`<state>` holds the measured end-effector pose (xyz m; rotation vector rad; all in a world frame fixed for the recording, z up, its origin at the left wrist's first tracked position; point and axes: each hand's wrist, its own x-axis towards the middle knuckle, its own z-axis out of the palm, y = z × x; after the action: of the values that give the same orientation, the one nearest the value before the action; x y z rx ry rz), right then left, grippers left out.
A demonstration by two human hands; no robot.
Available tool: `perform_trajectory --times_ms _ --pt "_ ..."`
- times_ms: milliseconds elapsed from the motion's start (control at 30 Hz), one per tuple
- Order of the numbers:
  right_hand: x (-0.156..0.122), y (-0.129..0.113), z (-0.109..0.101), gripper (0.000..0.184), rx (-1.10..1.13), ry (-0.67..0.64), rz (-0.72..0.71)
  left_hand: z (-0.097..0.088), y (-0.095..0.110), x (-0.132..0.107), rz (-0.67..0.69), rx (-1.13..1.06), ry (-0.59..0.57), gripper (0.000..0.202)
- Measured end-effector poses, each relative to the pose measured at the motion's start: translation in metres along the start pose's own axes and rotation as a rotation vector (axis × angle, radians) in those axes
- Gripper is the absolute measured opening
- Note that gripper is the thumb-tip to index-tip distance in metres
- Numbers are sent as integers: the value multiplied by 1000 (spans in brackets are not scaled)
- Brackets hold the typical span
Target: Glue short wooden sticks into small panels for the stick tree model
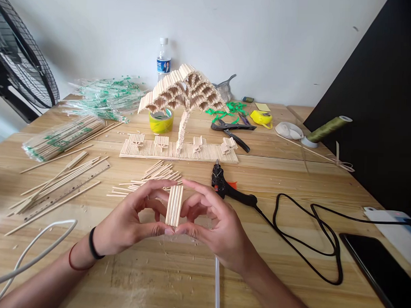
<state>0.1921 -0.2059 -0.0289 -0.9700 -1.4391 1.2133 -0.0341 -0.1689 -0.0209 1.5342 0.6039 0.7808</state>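
Note:
Between my two hands is a small panel of short wooden sticks (174,206) set side by side, held upright. My left hand (132,219) pinches its left side, thumb at the bottom and fingers at the top. The right side is pinched the same way by my right hand (216,222). Just beyond lie loose cut sticks (161,172). Farther back stands a tree-shaped stick model (183,113) on a slatted stick base (182,151) that bears several small stick pieces. A black glue gun (224,184) lies to the right of my hands.
Long sticks and a clear ruler (67,192) lie at left, near a bagged stick bundle (64,138). Behind are yellow tape (161,122), black pliers (233,128) and a tape measure (261,117). A black cable (306,247) loops at right beside a phone (373,267). A glue stick (217,284) lies in front.

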Motion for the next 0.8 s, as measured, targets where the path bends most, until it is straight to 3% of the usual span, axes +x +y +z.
perform_trajectory --times_ms 100,800 --pt "1 1 -1 64 -24 8 -11 0 0 0 -6 11 6 70" --pt "-2 0 -3 64 -53 -11 -47 1 -1 -3 33 -1 3 72"
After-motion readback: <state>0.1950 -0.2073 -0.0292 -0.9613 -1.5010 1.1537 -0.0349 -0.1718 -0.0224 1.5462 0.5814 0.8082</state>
